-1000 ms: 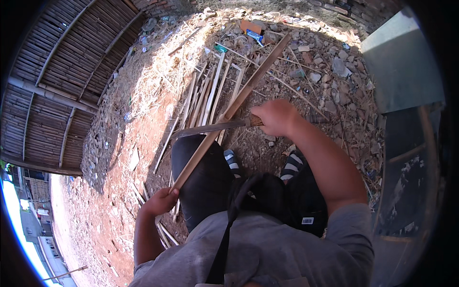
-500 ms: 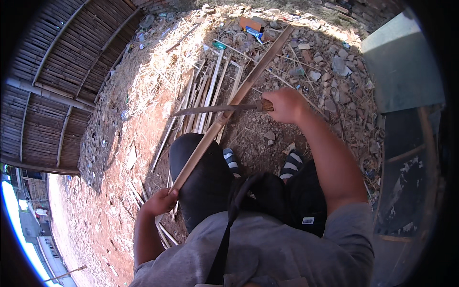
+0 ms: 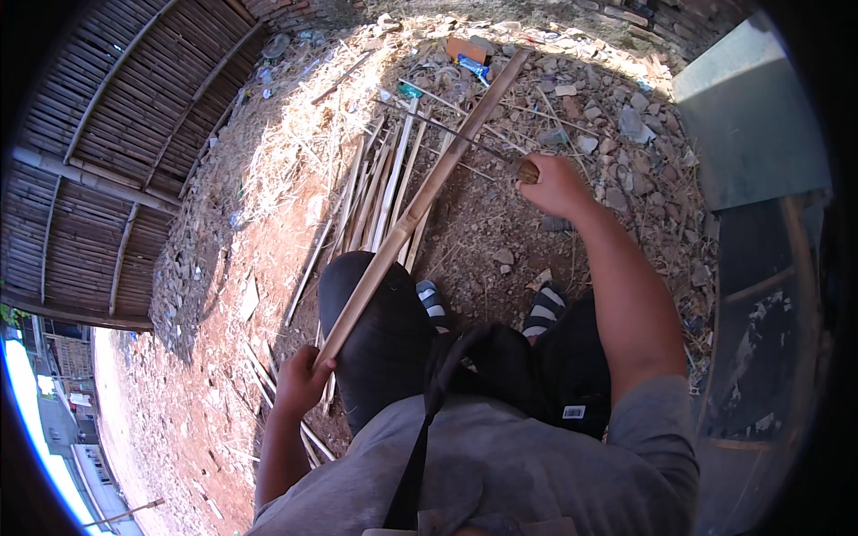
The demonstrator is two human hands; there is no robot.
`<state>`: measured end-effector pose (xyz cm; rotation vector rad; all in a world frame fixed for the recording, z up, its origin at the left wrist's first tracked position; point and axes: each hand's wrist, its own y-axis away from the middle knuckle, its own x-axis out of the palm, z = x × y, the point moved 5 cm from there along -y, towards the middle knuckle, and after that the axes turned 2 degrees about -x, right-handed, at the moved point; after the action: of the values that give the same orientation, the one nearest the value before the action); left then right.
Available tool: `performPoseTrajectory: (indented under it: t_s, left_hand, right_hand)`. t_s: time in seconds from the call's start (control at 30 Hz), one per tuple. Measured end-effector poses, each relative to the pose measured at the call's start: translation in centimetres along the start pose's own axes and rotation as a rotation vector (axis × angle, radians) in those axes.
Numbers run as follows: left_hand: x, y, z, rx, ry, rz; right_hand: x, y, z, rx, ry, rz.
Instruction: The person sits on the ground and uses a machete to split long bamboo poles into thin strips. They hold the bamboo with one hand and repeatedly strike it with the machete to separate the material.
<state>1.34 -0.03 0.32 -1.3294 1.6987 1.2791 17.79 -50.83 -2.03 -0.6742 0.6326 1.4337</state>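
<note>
The left hand (image 3: 302, 380) grips the near end of a long, stiff, likely light bamboo slat (image 3: 420, 201) slanting over the knee, best held low, while the right hand (image 3: 552, 183) clasps a knife (image 3: 447, 132) against it.

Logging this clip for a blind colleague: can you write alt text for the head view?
Seen from above, a seated person's left hand grips the near end of a long bamboo strip slanting across the left knee, while the right hand holds a wooden-handled blade against it. Split bamboo strips lie on rubble-strewn dirt ahead.
</note>
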Motion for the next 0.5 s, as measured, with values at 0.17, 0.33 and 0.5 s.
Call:
performPoseTrajectory:
  t_s: [0.17,0.33,0.5]
  left_hand:
    - [0.1,1.5,-1.2,-0.035,-0.19,-0.216]
    - [-0.5,1.3,-3.1,0.026,-0.208,-0.071]
    - [0.4,0.4,-1.8,0.06,0.068,0.077]
  right_hand:
    - [1.2,0.3,2.1,-0.08,0.043,0.076]
    - [3.9,1.1,4.4,-0.271,0.09,0.201]
    - [4.2,1.7,5.7,-0.33,0.184,0.227]
